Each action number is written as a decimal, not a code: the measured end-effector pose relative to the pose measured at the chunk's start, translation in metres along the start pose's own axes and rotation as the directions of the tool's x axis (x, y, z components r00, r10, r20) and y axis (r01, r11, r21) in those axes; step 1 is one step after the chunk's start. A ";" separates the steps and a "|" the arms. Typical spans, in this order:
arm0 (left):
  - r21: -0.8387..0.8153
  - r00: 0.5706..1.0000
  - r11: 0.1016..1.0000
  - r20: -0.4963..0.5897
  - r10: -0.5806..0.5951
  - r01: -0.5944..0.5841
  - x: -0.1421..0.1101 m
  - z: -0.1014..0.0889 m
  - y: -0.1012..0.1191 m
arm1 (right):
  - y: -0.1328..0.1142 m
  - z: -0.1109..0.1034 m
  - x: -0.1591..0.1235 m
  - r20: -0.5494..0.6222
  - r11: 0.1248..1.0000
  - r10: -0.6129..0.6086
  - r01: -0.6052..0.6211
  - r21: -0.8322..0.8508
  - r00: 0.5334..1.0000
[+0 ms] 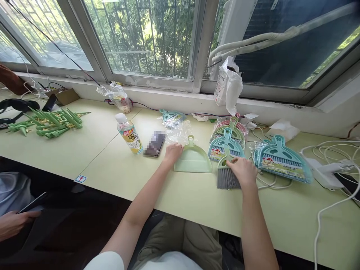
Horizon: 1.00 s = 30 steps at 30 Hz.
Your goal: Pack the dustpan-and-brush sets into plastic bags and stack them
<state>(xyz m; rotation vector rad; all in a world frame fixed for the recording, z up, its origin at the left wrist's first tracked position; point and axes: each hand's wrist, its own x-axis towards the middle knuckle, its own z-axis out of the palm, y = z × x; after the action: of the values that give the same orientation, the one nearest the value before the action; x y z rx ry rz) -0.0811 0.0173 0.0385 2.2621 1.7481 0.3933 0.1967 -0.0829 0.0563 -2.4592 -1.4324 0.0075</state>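
A pale green dustpan [192,161] lies on the table in front of me, its handle loop pointing toward the window. At its left edge my left hand [173,153] is closed, the fingers on the rim and the thumb hidden. To the right, my right hand [243,170] grips a small green hand brush [227,179] with its grey bristles pointing down toward the table. Just behind the brush lie wrapped dustpan sets, a blue one [216,147] in front of green and pink ones. A crumpled clear plastic bag [180,132] rests behind my left hand.
Left of the dustpan are a phone [154,144] and an upright drink bottle [129,134]. More wrapped blue sets [284,159] are stacked at right, beside white cables and a power strip [323,174]. Green pointed pieces [57,123] lie far left. Another person's hand [14,224] holds a device.
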 end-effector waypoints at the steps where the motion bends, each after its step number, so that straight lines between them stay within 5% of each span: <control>1: -0.034 1.000 0.999 0.003 -0.008 0.008 -0.001 0.000 0.000 | -0.002 -0.006 -0.001 -0.039 1.000 0.009 -0.010 -0.007 0.999; 7: -0.109 1.000 0.994 0.010 -0.030 0.031 -0.003 -0.005 0.005 | -0.034 -0.041 -0.015 -0.251 0.987 -0.072 0.105 0.119 0.965; 12: -0.153 0.997 0.988 -0.075 0.006 -0.017 -0.001 -0.005 0.010 | -0.090 -0.039 -0.027 -0.090 0.939 -0.268 0.281 0.200 0.959; 18: -0.565 0.984 0.816 -0.178 0.025 -0.123 -0.002 -0.005 0.010 | -0.136 -0.011 -0.023 -0.025 0.956 -0.272 0.273 0.103 0.962; 24: -0.713 0.970 0.663 -0.106 0.217 -0.226 -0.002 -0.007 0.014 | -0.133 0.004 -0.019 -0.057 0.917 -0.325 0.329 0.225 0.944; 30: -0.805 0.960 0.535 -0.148 0.236 -0.255 -0.008 -0.010 0.026 | -0.108 0.002 -0.008 -0.362 0.801 -0.213 0.375 0.467 0.908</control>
<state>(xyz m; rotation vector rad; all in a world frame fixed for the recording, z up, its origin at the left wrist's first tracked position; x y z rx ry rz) -0.0632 0.0033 0.0565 1.7467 0.8829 1.0454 0.1006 -0.0393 0.0805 -1.6923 -1.4324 -0.0250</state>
